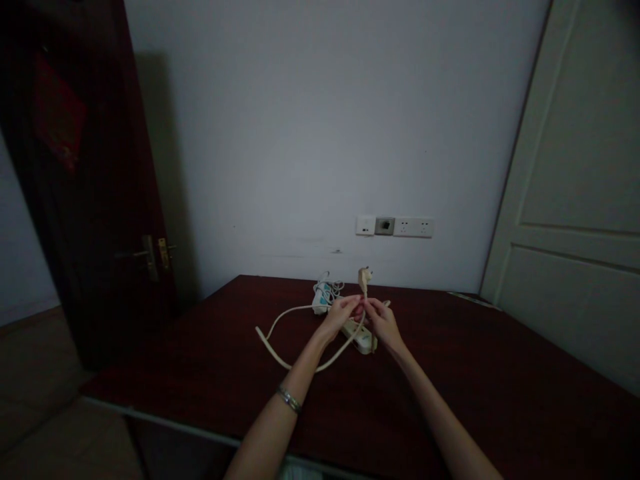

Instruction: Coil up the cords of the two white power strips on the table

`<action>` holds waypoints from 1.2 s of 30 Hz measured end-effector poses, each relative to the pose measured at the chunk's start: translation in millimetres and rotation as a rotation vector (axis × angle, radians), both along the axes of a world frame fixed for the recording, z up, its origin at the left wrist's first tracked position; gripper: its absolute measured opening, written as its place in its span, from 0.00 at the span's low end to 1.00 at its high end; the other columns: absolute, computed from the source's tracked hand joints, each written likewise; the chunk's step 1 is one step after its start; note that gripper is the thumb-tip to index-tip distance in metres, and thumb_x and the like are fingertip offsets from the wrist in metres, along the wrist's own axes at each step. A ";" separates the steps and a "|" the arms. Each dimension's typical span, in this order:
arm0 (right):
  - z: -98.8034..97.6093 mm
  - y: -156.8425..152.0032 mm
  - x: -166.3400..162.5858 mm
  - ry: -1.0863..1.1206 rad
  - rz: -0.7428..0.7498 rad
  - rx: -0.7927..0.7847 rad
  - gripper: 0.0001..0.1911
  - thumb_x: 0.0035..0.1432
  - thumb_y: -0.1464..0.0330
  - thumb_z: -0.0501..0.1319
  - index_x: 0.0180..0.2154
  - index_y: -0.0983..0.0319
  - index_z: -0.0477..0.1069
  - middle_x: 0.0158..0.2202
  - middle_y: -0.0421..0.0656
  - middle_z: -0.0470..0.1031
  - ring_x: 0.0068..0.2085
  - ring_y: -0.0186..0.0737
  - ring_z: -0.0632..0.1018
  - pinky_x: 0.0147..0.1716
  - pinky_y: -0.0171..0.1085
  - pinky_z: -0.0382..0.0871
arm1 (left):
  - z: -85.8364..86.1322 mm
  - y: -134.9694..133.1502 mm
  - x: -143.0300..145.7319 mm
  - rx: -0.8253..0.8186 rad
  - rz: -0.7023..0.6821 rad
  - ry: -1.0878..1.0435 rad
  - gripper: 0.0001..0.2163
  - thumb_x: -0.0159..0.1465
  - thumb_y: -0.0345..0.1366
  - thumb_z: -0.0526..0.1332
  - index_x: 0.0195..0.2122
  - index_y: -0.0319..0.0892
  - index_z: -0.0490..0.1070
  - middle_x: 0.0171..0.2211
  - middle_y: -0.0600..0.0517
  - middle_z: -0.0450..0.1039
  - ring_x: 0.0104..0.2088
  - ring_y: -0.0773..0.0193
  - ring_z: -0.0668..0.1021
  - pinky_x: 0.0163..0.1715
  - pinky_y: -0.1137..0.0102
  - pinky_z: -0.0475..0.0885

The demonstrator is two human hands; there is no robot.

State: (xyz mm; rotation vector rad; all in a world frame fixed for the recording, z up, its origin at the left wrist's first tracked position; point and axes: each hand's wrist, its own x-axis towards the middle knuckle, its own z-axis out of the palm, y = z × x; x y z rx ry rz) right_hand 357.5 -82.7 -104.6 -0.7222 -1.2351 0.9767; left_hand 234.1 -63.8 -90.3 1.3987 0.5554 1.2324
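The person's left hand (344, 311) and right hand (382, 317) meet above the dark red surface (200, 360), and both pinch the pale cord (273, 354) between thumb and fingers. The plug (365, 279) stands upright just above the fingertips, its prongs pointing up and to the right. From the hands, the cord sweeps leftward in a wide loop and bends sharply at its far left end. A cream power strip (364, 339) lies on the surface below the hands, partly hidden by them. Just beyond the left hand sits a white and blue power strip (320, 300) with a thin grey cable (336, 288) bundled on it. A bracelet (289, 399) circles the left forearm. On the wall behind, a double socket (413, 227) is at the right end of a row of plates.
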 end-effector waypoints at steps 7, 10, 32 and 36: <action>9.1 1.7 24.0 0.325 -0.183 -0.011 0.21 0.40 0.58 0.69 0.33 0.65 0.69 0.24 0.39 0.72 0.25 0.33 0.76 0.25 0.32 0.72 | 18.8 -10.7 -38.5 -0.045 -0.402 0.490 0.17 0.49 0.43 0.68 0.37 0.40 0.76 0.32 0.47 0.77 0.31 0.62 0.78 0.33 0.70 0.70; 11.1 2.9 30.1 0.445 -0.214 -0.014 0.21 0.39 0.59 0.70 0.32 0.65 0.69 0.23 0.38 0.72 0.24 0.33 0.76 0.28 0.35 0.75 | 25.9 -14.8 -53.1 -0.089 -0.645 0.703 0.17 0.48 0.44 0.68 0.35 0.39 0.76 0.30 0.45 0.77 0.26 0.61 0.78 0.28 0.69 0.70; 15.1 5.1 92.8 0.836 -0.158 -0.059 0.06 0.51 0.71 0.63 0.31 0.66 0.67 0.22 0.34 0.59 0.19 0.20 0.62 0.16 0.21 0.60 | 101.6 -15.2 -161.9 0.136 -0.293 0.830 0.14 0.59 0.45 0.58 0.26 0.38 0.68 0.15 0.57 0.64 0.15 0.74 0.65 0.18 0.77 0.60; 18.8 -2.7 80.9 0.689 0.033 0.002 0.10 0.48 0.67 0.65 0.33 0.65 0.70 0.21 0.33 0.56 0.17 0.20 0.55 0.13 0.22 0.52 | 90.4 -3.3 -152.7 0.034 -0.097 0.631 0.13 0.58 0.44 0.58 0.28 0.39 0.65 0.14 0.60 0.57 0.12 0.76 0.58 0.13 0.77 0.53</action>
